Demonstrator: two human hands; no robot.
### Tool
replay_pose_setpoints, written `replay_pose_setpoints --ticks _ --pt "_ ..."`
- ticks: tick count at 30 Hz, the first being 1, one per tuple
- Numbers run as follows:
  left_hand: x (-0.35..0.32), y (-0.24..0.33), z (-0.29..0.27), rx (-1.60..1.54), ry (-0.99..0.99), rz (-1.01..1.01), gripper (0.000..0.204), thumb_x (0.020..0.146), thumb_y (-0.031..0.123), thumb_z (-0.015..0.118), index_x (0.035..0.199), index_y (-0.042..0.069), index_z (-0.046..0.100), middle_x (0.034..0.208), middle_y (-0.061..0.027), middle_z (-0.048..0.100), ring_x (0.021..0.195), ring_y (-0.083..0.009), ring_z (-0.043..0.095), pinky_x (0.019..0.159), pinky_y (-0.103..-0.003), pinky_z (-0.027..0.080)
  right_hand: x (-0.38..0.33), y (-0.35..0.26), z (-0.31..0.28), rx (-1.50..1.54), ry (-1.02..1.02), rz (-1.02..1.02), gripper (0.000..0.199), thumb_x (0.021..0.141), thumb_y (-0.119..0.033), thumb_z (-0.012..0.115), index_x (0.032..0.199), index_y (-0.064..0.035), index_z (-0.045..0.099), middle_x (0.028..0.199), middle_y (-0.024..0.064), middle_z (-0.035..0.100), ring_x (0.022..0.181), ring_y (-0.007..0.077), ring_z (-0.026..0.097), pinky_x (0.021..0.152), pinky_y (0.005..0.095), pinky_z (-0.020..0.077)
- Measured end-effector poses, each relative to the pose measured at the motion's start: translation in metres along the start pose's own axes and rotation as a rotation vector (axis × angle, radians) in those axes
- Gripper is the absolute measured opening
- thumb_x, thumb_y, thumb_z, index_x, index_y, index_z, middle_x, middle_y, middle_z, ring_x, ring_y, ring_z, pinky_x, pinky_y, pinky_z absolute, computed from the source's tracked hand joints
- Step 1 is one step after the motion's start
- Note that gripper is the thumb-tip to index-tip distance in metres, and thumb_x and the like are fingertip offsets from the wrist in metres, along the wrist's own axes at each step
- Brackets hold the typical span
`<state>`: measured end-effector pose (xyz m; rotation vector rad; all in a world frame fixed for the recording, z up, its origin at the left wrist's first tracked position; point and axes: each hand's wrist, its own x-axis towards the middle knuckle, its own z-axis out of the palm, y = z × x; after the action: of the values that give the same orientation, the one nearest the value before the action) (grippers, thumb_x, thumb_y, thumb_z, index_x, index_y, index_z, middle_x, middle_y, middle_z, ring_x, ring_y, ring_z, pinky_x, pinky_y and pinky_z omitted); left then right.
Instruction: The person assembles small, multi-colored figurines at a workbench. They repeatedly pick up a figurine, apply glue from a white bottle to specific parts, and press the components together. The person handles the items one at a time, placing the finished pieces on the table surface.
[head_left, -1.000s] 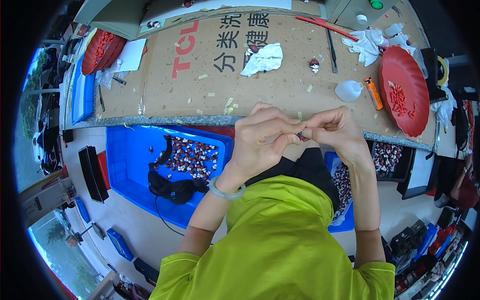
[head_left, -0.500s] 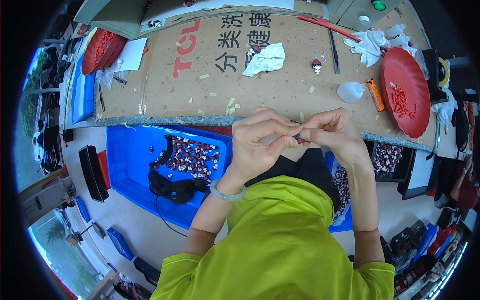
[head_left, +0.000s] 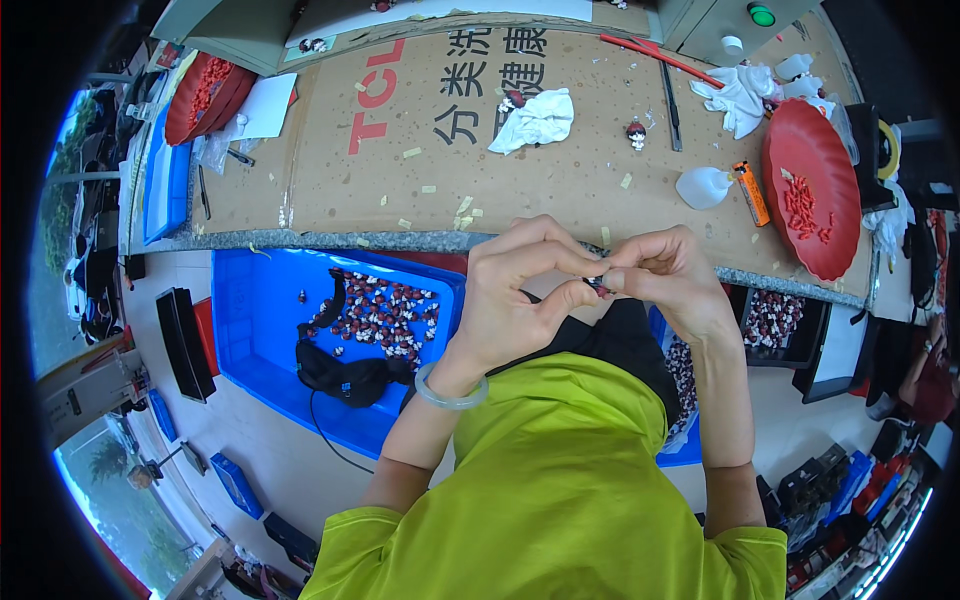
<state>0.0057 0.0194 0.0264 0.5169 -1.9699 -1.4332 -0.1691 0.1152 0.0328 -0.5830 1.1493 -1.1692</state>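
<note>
Near the front edge of the table, my left hand (head_left: 522, 292) and my right hand (head_left: 672, 280) meet, thumbs and index fingers pinched together. Between the fingertips sits a small dark-and-red piece (head_left: 598, 288), which looks like a figurine; the fingers cover most of it. On the cardboard-covered table (head_left: 330, 190) beyond my hands, a dark-red and white figurine (head_left: 636, 135) stands by itself. A crumpled white cloth (head_left: 535, 120) lies to its left, with another dark-red figurine (head_left: 513, 99) touching its upper edge.
A red scalloped dish (head_left: 815, 225) of small red parts stands at right, beside an orange tube (head_left: 751, 195) and a translucent bottle (head_left: 703, 187). Below left, a blue bin (head_left: 260, 350) holds several figurines and a black cloth item (head_left: 350, 378). More red dishes (head_left: 190, 125) stand far left.
The left thumb and fingers have spread slightly around the small piece, and a little more of it shows. Both hands stay in nearly the same place; the view has shifted slightly.
</note>
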Motion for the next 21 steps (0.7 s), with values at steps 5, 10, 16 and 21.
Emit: replay_pose_setpoints --ticks 5,10,16,21 --pt "0.001 -0.001 0.011 -0.279 0.065 -0.099 0.021 0.069 0.006 0.077 0.088 0.002 0.069 0.086 -0.0085 0.065 0.079 -0.0209 0.064 0.076 -0.028 0.048 0.000 0.011 0.001 0.210 -0.036 -0.073 0.012 0.082 -0.002 0.066 0.090 0.0057 0.070 0.081 0.0102 0.070 0.075 0.0129 0.065 0.073 0.0247 0.0507" --pt "0.000 -0.002 0.018 -0.398 0.060 -0.161 0.022 0.071 0.005 0.075 0.092 0.002 0.068 0.090 -0.0096 0.066 0.086 -0.0212 0.064 0.081 -0.029 0.048 -0.003 0.020 0.004 0.429 -0.032 -0.070 0.013 0.082 -0.002 0.066 0.092 0.0059 0.070 0.082 0.0106 0.069 0.076 0.0130 0.064 0.077 0.0268 0.0504" --pt "0.000 -0.004 0.012 -0.021 -0.008 -0.019 0.019 0.070 0.001 0.071 0.088 0.005 0.067 0.094 -0.0072 0.068 0.087 -0.0218 0.064 0.081 -0.031 0.045 -0.008 0.019 -0.004 0.156 0.052 -0.071 0.017 0.081 -0.002 0.067 0.097 0.0050 0.070 0.085 0.0130 0.071 0.078 0.0148 0.067 0.077 0.0276 0.0520" --pt "0.000 -0.002 0.012 0.005 -0.031 -0.012 0.020 0.069 0.000 0.071 0.087 0.006 0.066 0.094 -0.0055 0.068 0.086 -0.0211 0.064 0.080 -0.031 0.043 -0.010 0.018 -0.007 0.101 0.054 -0.091 0.018 0.081 -0.002 0.068 0.097 0.0053 0.070 0.086 0.0142 0.071 0.077 0.0153 0.068 0.073 0.0253 0.0529"
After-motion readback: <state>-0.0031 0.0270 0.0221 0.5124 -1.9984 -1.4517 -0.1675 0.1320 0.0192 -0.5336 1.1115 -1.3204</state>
